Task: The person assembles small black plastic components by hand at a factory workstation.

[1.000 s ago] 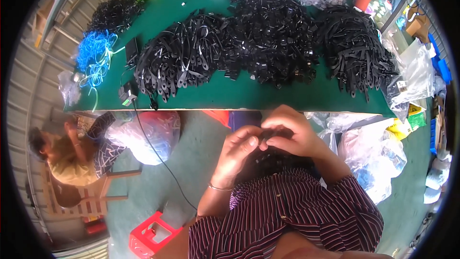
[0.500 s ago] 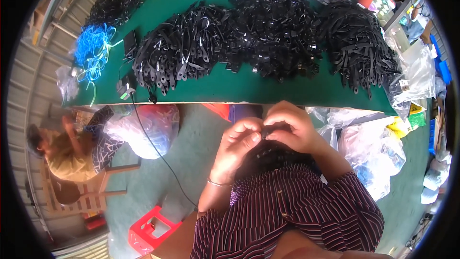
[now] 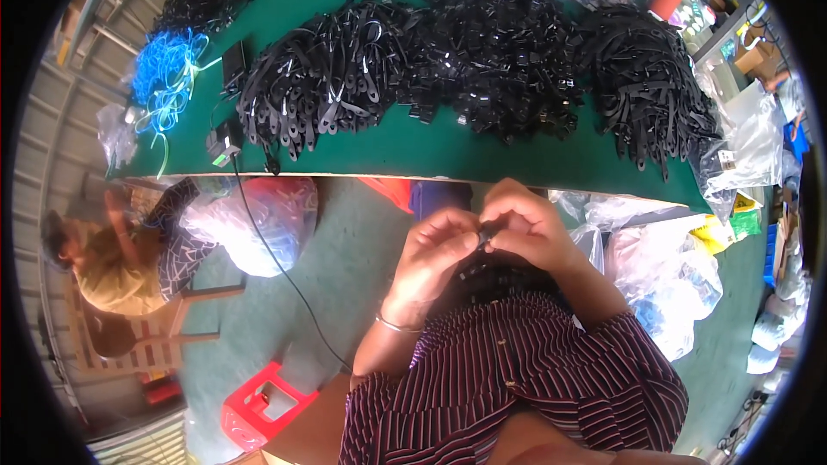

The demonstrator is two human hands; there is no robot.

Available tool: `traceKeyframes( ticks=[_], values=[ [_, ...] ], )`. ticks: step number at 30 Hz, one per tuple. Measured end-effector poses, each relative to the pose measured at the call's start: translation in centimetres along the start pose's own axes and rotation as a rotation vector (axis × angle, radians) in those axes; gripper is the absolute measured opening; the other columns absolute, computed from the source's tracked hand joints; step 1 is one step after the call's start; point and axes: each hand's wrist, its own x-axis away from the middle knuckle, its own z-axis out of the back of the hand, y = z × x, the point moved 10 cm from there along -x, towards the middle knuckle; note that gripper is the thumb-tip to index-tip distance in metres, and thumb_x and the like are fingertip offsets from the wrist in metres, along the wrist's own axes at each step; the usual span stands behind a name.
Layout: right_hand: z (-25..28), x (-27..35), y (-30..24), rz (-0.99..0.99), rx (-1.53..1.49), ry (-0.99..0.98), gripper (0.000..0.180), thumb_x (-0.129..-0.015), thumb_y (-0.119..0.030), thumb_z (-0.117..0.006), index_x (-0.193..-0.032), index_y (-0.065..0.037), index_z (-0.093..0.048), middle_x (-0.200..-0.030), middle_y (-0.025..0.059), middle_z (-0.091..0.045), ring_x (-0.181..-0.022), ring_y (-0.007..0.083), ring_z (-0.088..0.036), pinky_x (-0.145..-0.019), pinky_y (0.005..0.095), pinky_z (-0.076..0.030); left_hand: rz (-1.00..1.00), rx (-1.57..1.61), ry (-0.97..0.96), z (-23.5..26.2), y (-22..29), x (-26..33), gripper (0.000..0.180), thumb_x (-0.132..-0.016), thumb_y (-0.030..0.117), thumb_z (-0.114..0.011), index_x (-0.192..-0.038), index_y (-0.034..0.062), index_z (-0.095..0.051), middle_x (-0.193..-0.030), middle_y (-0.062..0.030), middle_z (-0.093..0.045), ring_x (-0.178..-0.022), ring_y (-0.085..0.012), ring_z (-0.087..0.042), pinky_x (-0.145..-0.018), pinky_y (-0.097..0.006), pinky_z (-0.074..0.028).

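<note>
In front of my chest, just off the near edge of the green table [image 3: 413, 155], my two hands meet around a small black piece [image 3: 488, 231]. It looks like plastic, but fingers cover most of it and its kind cannot be made out. My left hand [image 3: 439, 254] pinches it between thumb and fingers. From the other side, my right hand [image 3: 530, 228] grips it with bent fingers. Below them, a heap of dark, shiny pieces [image 3: 491, 280] lies in my lap. Ahead on the table are black straps with holed ends [image 3: 323, 77] and a mound of small black clip-like parts [image 3: 500, 52].
More black straps [image 3: 650, 86] lie at the table's right. Blue cords [image 3: 168, 69] and a black box with a cable [image 3: 226, 145] are at left. A red stool [image 3: 267, 405] stands low left, near a seated person [image 3: 121, 267]. Plastic bags [image 3: 663, 280] sit at right.
The view has shifted slightly. My hands stay together with fingers moved a little around the small black piece, which shows more now.
</note>
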Motion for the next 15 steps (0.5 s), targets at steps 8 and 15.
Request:
traceKeyframes(
  ticks=[8,15],
  values=[
    [0.0,0.4,1.3,-0.067,-0.134,0.015,0.026,-0.075,0.006,-0.059,-0.100,0.001,-0.052,-0.097,0.0079,-0.046,-0.090,0.0148,-0.048,-0.074,0.0250,-0.045,-0.001,0.118,0.006,0.2,-0.9,-0.1,0.012,-0.080,0.008,-0.058,-0.088,-0.0001,-0.054,-0.092,-0.0078,-0.058,-0.085,-0.0138,-0.053,-0.080,-0.027,-0.040],
    [0.0,0.6,2.1,-0.107,-0.188,0.020,0.023,-0.078,0.002,-0.058,-0.100,0.001,-0.051,-0.097,0.0076,-0.046,-0.087,0.0135,-0.049,-0.071,0.0249,-0.045,0.026,0.124,0.026,0.4,-1.3,-0.2,0.012,-0.080,0.010,-0.058,-0.087,0.0005,-0.055,-0.090,-0.0073,-0.059,-0.084,-0.0133,-0.053,-0.079,-0.026,-0.040]
  ],
)
